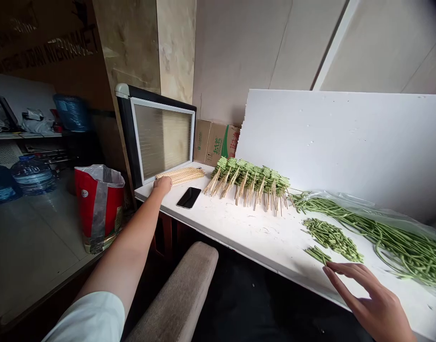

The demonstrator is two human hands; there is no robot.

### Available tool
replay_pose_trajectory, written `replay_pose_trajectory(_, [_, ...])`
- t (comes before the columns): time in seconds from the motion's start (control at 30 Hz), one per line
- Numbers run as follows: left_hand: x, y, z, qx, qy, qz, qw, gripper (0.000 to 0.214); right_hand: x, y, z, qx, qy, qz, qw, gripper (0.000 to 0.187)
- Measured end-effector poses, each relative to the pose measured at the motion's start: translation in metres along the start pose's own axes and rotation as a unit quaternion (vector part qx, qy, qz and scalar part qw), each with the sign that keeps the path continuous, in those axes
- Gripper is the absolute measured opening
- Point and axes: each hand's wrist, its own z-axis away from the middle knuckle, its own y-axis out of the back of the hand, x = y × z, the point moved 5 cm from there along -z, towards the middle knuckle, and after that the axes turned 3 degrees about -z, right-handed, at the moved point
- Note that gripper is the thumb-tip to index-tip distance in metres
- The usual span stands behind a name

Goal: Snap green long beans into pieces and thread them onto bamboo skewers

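At the table's left end, my left hand (163, 184) is closed over the near ends of a pile of bamboo skewers (187, 175); how many it grips is hidden. My right hand (373, 297) is at the lower right, with thumb and forefinger pinched at the end of a small row of cut long bean pieces (317, 255). A larger heap of cut long bean pieces (334, 239) lies just behind it. Skewered long beans (253, 175) are stacked in the middle, sticks pointing toward me.
A black phone (189, 197) lies on the white table (235, 228) near the skewers. Whole long beans (392, 232) in clear plastic spread along the right. A framed panel (164, 137), a cardboard box (216, 140) and a white board (339, 137) stand behind. A chair armrest (182, 289) is below.
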Motion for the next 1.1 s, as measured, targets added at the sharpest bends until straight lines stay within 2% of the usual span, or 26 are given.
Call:
replay_pose_trajectory(0.17, [0.000,-0.008,-0.008,-0.037,0.033,-0.044,0.998,0.036,0.005,-0.007,0.002,-0.015,-0.021,-0.010,1.000,0.028])
replay_pose_trajectory(0.37, [0.002,-0.010,-0.019,-0.062,0.017,-0.073,0.995,0.035,0.004,-0.011,0.000,0.000,-0.025,-0.006,1.000,0.026])
replay_pose_trajectory(0.5, [0.005,-0.012,-0.019,-0.049,0.000,-0.073,0.996,0.033,0.004,-0.012,-0.001,0.008,-0.026,0.002,1.000,0.027])
replay_pose_trajectory(0.7, [0.016,-0.015,-0.015,-0.024,0.026,-0.061,0.998,0.037,-0.002,-0.010,-0.004,0.014,0.012,0.002,1.000,0.020])
replay_pose_trajectory(0.8, [0.016,-0.009,-0.009,-0.013,0.040,-0.034,0.999,0.037,-0.004,-0.002,-0.004,0.027,0.032,-0.003,0.999,0.015])
replay_pose_trajectory(0.9, [0.020,0.005,0.001,0.009,0.038,0.010,0.999,0.030,-0.006,0.010,-0.004,0.048,0.031,-0.015,0.998,0.015])
replay_pose_trajectory(1.0, [0.043,0.028,0.014,0.056,-0.003,0.078,0.995,0.022,-0.006,0.029,-0.014,0.099,-0.021,-0.036,0.994,0.021])
replay_pose_trajectory(1.1, [0.091,0.049,0.028,0.107,-0.074,0.161,0.978,0.023,-0.005,0.053,-0.034,0.162,-0.140,-0.098,0.972,0.032])
